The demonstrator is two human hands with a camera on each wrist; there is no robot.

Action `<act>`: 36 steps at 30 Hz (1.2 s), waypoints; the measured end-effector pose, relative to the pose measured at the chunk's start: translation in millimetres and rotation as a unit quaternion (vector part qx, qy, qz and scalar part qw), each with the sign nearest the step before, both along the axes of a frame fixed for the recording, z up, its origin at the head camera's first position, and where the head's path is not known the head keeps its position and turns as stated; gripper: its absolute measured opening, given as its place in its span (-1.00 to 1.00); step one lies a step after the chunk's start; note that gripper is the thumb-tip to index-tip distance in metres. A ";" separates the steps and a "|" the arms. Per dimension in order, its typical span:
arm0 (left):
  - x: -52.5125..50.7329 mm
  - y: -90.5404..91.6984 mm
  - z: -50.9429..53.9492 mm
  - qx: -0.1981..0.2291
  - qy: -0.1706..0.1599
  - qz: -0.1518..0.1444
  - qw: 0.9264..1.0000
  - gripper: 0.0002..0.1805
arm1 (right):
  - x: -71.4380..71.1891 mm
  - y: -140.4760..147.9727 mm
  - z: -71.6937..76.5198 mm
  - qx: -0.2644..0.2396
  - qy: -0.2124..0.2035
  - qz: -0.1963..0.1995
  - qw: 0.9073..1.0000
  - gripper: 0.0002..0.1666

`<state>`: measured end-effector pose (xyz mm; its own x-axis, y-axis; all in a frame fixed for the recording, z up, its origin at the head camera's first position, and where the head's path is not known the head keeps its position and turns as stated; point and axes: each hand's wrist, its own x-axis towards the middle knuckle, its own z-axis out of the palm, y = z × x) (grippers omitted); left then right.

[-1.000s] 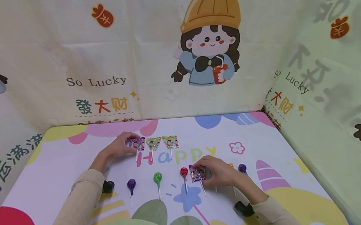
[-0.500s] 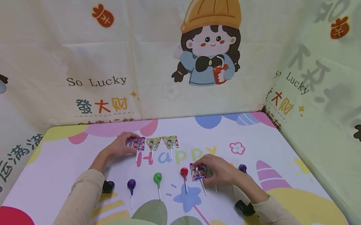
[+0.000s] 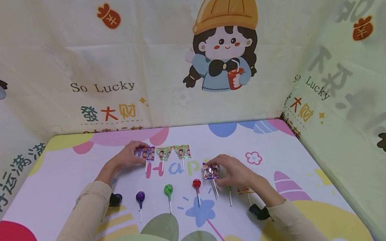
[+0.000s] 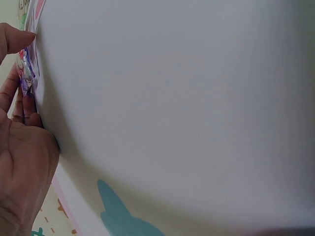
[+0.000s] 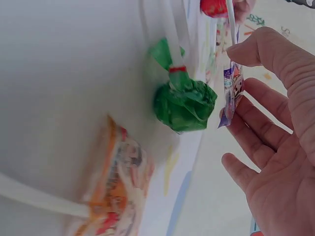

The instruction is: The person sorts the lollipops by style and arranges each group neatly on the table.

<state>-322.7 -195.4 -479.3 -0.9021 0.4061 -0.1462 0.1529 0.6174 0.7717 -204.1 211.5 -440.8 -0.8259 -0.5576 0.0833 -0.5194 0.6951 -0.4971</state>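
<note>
One purple-wrapped flat lollipop [image 3: 211,171] is in the right hand [image 3: 236,173], just right of centre over the table and a little nearer the person than the back row. Thumb and fingertips pinch its printed wrapper from the right, the little finger standing away from the rest in the right wrist view, and its white stick points down toward the person. Another purple-wrapped lollipop [image 3: 146,154] lies farther back at the left hand [image 3: 125,156], whose thumb and fingers grip the left part of the wrapper. Two green-wrapped flat lollipops, a left one [image 3: 164,153] and a right one [image 3: 182,152], continue that back row to the right, sticks toward the person.

Nearer the person runs a row of ball-shaped lollipops: dark purple [image 3: 140,197], bright green [image 3: 168,191] and red [image 3: 196,183], set well apart. To the right of the red one, below the right hand, come a deeper green ball lollipop [image 5: 186,105] with a red band at its neck and an orange-wrapped lollipop [image 5: 120,187]; the hand hides much of both in the head view.

All rest on a white tabletop [image 3: 119,224] printed with pastel shapes and the word "Happy", partly covered by the right hand. Beige sleeves [image 3: 77,221] cover both forearms, and a small black device [image 3: 259,211] sits by the right wrist. Behind stands a cream backdrop [image 3: 164,52] with a cartoon girl in an orange hat.
</note>
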 end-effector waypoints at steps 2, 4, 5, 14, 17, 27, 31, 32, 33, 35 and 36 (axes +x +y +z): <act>0.7 -0.2 0.4 -0.001 0.000 0.001 1.000 -0.34 | -5.0 -1.5 1.7 -0.004 -0.002 -0.002 1.000 -0.32; 1.1 -0.2 0.8 -0.002 -0.001 0.002 1.000 -0.34 | -9.9 -3.3 3.5 -0.004 -0.002 -0.006 1.000 -0.32; 1.1 -0.3 0.9 -0.003 -0.001 0.002 1.000 -0.34 | -12.2 -3.9 4.5 -0.004 -0.004 -0.011 1.000 -0.32; -0.9 -0.7 -1.2 -0.007 0.005 -0.002 1.000 -0.34 | -39.5 -7.2 3.0 0.008 0.006 -0.004 1.000 -0.29; -1.3 -0.6 -2.2 -0.006 0.007 -0.001 1.000 -0.35 | -49.5 -9.0 1.4 0.011 0.004 -0.002 1.000 -0.30; -1.5 -0.8 -3.3 -0.002 0.010 -0.004 1.000 -0.36 | -72.3 -15.6 1.9 0.034 -0.024 -0.010 0.999 -0.30; -2.0 -0.6 -2.7 0.002 0.008 -0.005 1.000 -0.35 | -80.1 -17.9 1.5 0.043 -0.027 -0.010 0.999 -0.32; -2.0 -0.6 -2.6 0.004 0.006 -0.005 1.000 -0.35 | -81.8 -18.5 1.3 0.046 -0.028 -0.009 0.999 -0.32; -1.9 -0.7 -2.5 0.005 0.004 -0.005 1.000 -0.35 | -83.5 -18.8 1.1 0.048 -0.028 -0.008 0.998 -0.32; -1.5 -0.7 -2.3 0.006 0.002 -0.004 1.000 -0.35 | -86.3 -19.6 1.2 0.055 -0.027 -0.006 0.998 -0.32; -1.4 -0.7 -2.3 0.008 0.001 -0.003 1.000 -0.35 | -87.3 -20.1 1.3 0.059 -0.027 -0.006 0.998 -0.32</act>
